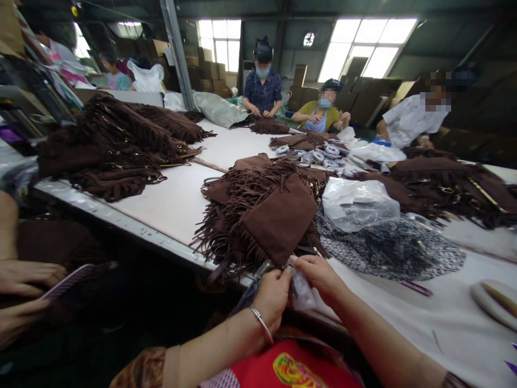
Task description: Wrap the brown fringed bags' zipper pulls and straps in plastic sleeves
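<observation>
At the table's near edge, my left hand (271, 296) has its fingers closed in a pinch, wearing a silver bracelet at the wrist. My right hand (321, 276) is closed close beside it, thumb and fingertips pressed together. Between them hangs a crumpled clear plastic bag (304, 291), gripped by both hands; small parts at the fingertips are too hidden to make out. Just beyond my hands lies a heap of dark brown fringed bags (258, 215), with a flat brown pouch (283, 218) on top.
More brown fringed bags lie in piles at the left (117, 145) and right (452, 188). A clear plastic bag (359, 202) rests on black-and-white patterned cloth (388, 245). A tape roll (495, 304) is at the right. Co-workers stand across the table; another person's hands (30, 280) are at lower left.
</observation>
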The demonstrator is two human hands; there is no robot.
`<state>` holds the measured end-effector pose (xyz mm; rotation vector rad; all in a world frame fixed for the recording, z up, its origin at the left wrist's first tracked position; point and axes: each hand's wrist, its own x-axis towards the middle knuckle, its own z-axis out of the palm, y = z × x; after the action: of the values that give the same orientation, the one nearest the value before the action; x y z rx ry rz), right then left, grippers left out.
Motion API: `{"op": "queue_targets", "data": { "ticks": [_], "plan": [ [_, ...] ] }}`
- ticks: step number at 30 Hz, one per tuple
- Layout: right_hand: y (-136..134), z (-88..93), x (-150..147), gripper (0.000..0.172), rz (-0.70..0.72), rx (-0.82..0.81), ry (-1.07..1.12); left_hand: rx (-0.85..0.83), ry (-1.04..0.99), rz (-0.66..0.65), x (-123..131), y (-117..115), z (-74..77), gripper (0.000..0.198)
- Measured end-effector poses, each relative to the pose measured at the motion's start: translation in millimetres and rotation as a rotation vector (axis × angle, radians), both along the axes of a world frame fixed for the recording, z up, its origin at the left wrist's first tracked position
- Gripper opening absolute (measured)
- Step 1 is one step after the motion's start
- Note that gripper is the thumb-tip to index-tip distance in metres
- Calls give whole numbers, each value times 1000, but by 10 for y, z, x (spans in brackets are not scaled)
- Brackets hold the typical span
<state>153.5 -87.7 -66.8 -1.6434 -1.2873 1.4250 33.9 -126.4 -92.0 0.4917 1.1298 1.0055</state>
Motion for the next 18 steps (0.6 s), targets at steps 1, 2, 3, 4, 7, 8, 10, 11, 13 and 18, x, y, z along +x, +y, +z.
{"op": "queue_targets", "data": {
  "ticks": [1,2,3,4,7,8,10,11,13,18],
  "plan": [
    [10,13,-10,36,16,-20,23,22,43,2,3,1,-30,33],
    [19,23,-14,33,33,-35,39,51,102,-2,2,0,-58,30],
    [26,31,-12,30,54,-44,53,85,175,-12,-1,-3,-81,27],
    [31,37,-2,27,84,-51,72,122,257,-27,-7,-8,-99,26],
    [23,51,63,21,217,-74,178,269,487,-83,-32,-30,-114,24],
    [14,57,89,21,267,-73,215,318,550,-97,-41,-38,-110,24],
    [-9,71,128,21,324,-63,261,399,649,-103,-58,-53,-95,23],
    [-22,77,139,22,323,-54,268,429,682,-95,-66,-60,-88,22],
    [-47,81,143,22,283,-50,258,481,703,-71,-85,-70,-73,18],
    [-72,16,127,22,112,-76,321,564,701,-130,-146,-80,-26,17]
  ]
}}
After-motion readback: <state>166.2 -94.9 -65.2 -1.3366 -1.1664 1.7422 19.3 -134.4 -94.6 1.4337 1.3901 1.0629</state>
